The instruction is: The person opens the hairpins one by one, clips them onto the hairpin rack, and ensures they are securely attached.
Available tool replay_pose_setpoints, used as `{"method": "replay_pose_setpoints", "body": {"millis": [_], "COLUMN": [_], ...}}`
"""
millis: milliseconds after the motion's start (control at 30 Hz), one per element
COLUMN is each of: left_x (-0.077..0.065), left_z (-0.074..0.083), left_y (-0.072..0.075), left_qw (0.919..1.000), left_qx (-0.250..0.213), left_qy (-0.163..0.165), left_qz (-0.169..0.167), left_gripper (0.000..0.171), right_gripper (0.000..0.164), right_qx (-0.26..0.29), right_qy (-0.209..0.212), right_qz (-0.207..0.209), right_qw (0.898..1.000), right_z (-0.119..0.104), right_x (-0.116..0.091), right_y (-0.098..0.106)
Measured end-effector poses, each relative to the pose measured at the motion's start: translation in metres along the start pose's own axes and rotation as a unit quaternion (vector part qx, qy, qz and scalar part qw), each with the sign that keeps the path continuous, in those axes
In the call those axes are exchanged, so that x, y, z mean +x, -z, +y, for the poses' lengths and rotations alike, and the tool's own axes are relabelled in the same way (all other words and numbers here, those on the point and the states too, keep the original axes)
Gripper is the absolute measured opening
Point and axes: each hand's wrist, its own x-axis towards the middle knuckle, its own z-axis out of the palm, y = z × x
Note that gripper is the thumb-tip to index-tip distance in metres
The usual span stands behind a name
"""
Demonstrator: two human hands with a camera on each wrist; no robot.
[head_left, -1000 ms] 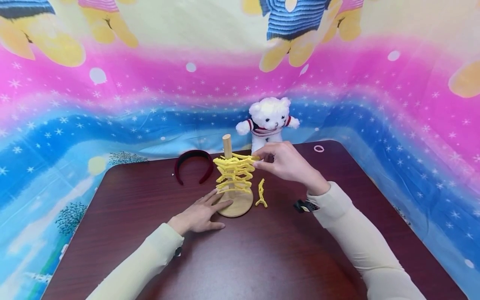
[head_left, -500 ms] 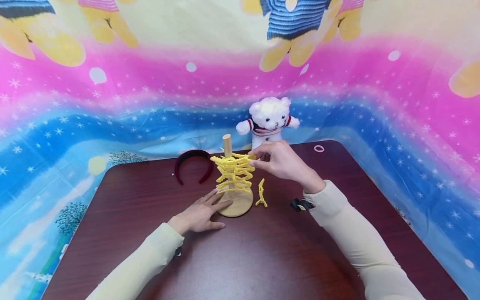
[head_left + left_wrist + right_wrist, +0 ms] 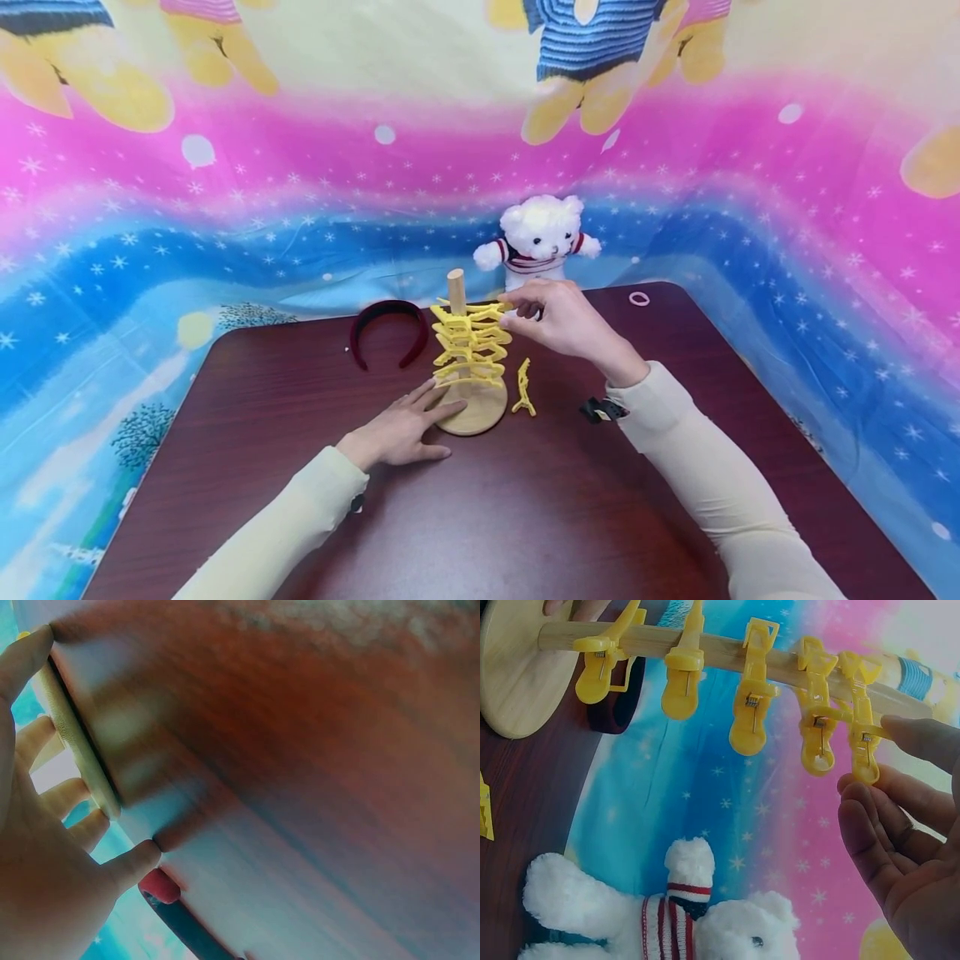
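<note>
Five yellow plastic hair clips point(image 3: 754, 697) clamped in a row along an upright round wooden peg point(image 3: 455, 287), set on a round wooden base point(image 3: 480, 410) near the middle of the dark red-brown desk point(image 3: 525, 517), toward its far edge. Topmost yellow clip point(image 3: 861, 742) nearest the peg's free end, still closed on the peg, its handle end right at the right hand point(image 3: 567, 321). Fingertips point(image 3: 855, 814) of that hand just beside the handle, thumb on the opposite side, fingers loosely curved and slightly apart; whether actually pinching the clip cannot be told. Left hand point(image 3: 400, 429) flat on the desk, fingers straight and spread, fingertips touching the near-left rim of the wooden base. In the left wrist view, edge of the base between thumb and fingers.

One loose yellow clip point(image 3: 522, 388) lying on the desk just right of the base. Dark red velvet headband point(image 3: 386, 329) standing on its ends behind and left of the peg, near the far edge. White plush bear in a striped jumper point(image 3: 540, 242) sitting at the far edge behind the peg. Small pink hair tie point(image 3: 638, 297) near the far right corner. Small black clip point(image 3: 597, 410) on the desk beside the right sleeve.
</note>
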Motion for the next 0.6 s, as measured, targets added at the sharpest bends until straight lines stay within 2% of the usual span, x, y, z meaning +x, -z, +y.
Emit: {"method": "replay_pose_setpoints", "body": {"millis": [600], "left_x": [-0.0007], "left_z": [0.0004], "left_y": [0.0005], "left_qw": [1.0], "left_qx": [-0.004], "left_qy": [-0.002], "left_qz": [0.008], "left_gripper": [0.077], "right_gripper": [0.041], "right_qx": [0.036], "right_qy": [-0.02], "right_qz": [-0.015], "right_qw": [0.999], "right_z": [0.0088], "right_x": [-0.0026], "right_y": [-0.0015]}}
